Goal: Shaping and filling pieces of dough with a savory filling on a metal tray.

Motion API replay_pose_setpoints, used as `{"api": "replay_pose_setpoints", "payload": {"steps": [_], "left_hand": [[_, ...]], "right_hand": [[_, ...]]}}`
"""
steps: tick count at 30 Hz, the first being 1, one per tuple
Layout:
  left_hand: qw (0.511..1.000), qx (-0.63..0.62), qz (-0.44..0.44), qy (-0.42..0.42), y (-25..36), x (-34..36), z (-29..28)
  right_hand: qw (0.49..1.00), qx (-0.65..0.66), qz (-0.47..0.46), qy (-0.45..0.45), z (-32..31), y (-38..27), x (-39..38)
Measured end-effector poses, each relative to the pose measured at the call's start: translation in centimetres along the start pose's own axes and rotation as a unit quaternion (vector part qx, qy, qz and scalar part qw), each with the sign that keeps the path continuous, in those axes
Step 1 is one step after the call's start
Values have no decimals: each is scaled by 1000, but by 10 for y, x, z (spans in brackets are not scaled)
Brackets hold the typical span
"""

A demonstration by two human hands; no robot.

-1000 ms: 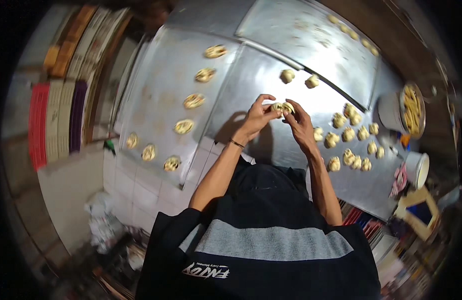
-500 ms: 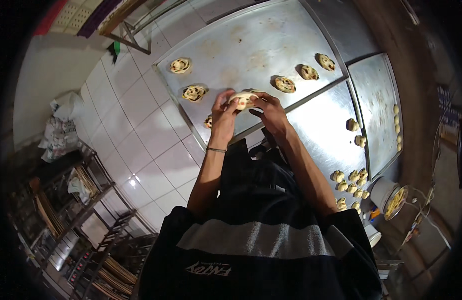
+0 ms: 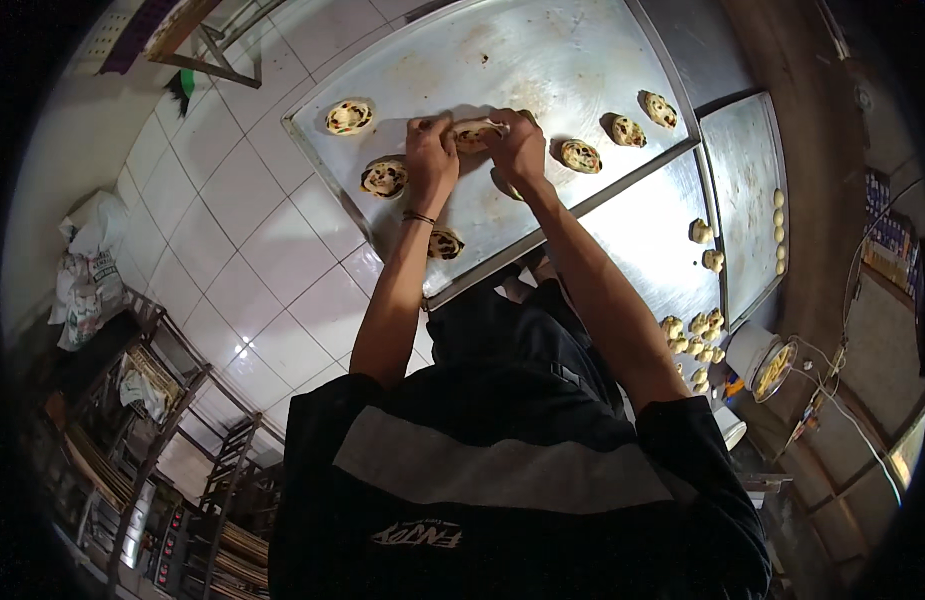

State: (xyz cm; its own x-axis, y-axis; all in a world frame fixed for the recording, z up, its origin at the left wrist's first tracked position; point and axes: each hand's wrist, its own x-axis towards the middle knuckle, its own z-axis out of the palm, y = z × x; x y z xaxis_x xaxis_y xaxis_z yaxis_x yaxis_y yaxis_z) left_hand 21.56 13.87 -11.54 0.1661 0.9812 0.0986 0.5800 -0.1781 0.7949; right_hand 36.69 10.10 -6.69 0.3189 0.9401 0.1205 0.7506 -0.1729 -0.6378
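Observation:
Over a large metal tray (image 3: 542, 60), my left hand (image 3: 432, 160) and my right hand (image 3: 518, 158) hold an oval piece of dough (image 3: 474, 136) between them, low at the tray's surface, with fingers curled at its two ends. Oval dough pieces speckled with dark and coloured bits lie on that tray: one at the far left (image 3: 348, 117), one beside my left hand (image 3: 383, 178), one below it (image 3: 442, 243), and several to the right (image 3: 581, 156). Another piece is partly hidden under my right hand.
At the right, a steel surface (image 3: 642, 240) holds several knotted dough lumps (image 3: 700, 230), beside a narrower tray (image 3: 742, 160) with small dough balls. A white tub (image 3: 747, 355) of yellow strips and loose cables stand beyond. Tiled floor (image 3: 252, 220), metal racks (image 3: 152, 390) and white sacks (image 3: 82, 270) lie left.
The view has swung from the steel surface to the large tray. Both my hands have carried the dough piece over to that tray and moved forward, lower onto it.

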Motion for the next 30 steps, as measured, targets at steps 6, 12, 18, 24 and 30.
{"api": "replay_pose_setpoints", "payload": {"steps": [6,12,18,24,30], "left_hand": [[997,-11,-52,61,-2,4,-18],[984,-37,-173,17,25,14,-52],[995,-60,40,66,26,10,-58],[935,-176,190,-241,114,-29,55],[857,-5,398,-327,135,-40,139]], "right_hand": [[985,103,139,-5,42,-11,-1],[976,212,33,44,45,14,-5],[834,506,189,-112,-38,-24,-41],[902,304,290,99,-64,39,-150],[849,319,358,223,-68,41,-220]]}}
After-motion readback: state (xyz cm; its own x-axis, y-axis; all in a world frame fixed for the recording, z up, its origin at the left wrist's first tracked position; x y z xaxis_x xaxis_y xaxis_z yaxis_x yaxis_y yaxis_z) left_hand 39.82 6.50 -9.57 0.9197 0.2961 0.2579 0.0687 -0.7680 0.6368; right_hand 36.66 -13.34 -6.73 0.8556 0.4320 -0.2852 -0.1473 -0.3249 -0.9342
